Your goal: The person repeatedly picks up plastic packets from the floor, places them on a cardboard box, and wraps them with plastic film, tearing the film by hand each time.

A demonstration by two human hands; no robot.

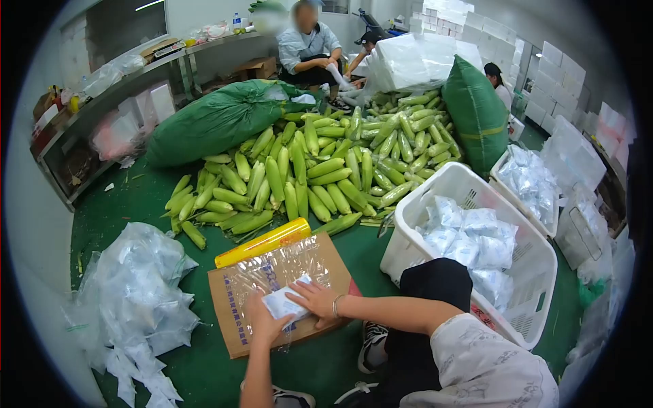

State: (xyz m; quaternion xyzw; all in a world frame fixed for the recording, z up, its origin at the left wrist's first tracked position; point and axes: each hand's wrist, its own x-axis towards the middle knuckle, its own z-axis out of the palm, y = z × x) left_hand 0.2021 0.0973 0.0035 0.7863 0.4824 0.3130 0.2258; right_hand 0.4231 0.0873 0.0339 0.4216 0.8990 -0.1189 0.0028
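Observation:
A small white packet (280, 304) lies on clear plastic film (316, 270) spread over a flat cardboard box (224, 333). My left hand (265, 317) grips the packet's left edge. From the other side, my right hand (315, 300) presses its fingers over the packet's right part. Along the far edge of the cardboard rests a yellow roll of cling film (262, 243). To the right stands a white plastic basket (527, 272) with several wrapped white packs (469, 238) inside. At left, a clear plastic bag (139, 272) holds white packets, some spilling onto the floor.
A large pile of green corn ears (292, 170) covers the floor ahead, between green sacks (224, 122) (476, 115). Another filled basket (527, 183) stands at right. Several people sit at the back, including one person (309, 51) near a metal table (129, 85). White foam boxes (554, 81) are stacked behind.

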